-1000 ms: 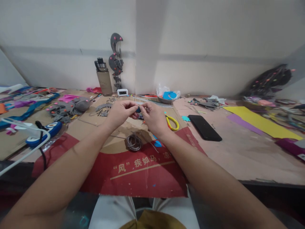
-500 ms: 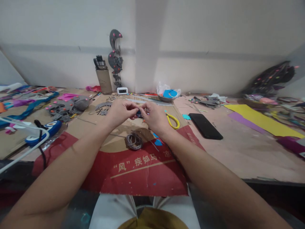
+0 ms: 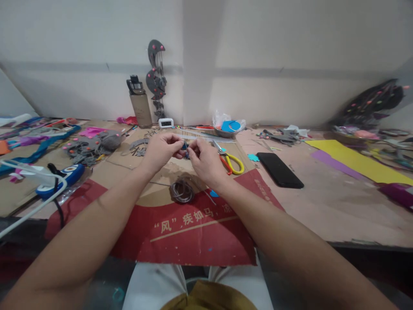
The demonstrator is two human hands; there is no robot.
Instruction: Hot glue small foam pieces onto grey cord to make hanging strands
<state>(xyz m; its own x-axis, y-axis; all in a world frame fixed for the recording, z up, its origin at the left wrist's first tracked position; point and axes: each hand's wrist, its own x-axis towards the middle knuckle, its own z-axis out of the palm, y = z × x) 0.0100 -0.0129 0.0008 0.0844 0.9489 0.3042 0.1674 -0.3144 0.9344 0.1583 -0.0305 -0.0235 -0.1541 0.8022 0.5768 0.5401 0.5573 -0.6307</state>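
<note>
My left hand (image 3: 165,150) and my right hand (image 3: 204,158) meet above the cardboard sheet (image 3: 200,245), fingers pinched close together. Between the fingertips shows a small dark blue piece (image 3: 185,147), mostly covered, its kind too small to make out. The left thumb and forefinger are closed on it; the right fingers are pinched at its other side. Below the hands lies a coil of grey cord (image 3: 182,190). Scissors with yellow and orange handles (image 3: 235,164) rest just right of my right hand. A blue paper scrap (image 3: 214,193) lies under my right wrist.
A black phone (image 3: 280,170) lies to the right, near yellow sheet (image 3: 355,161) material. A bottle (image 3: 140,105) and a small white clock (image 3: 165,123) stand at the back. Left are grey felt pieces (image 3: 93,146) and a blue power strip (image 3: 61,181) with a white cable.
My right hand has shifted slightly left and down, uncovering more of the scissors. The dark blue piece shows more between the fingertips. Both hands stay pinched together.
</note>
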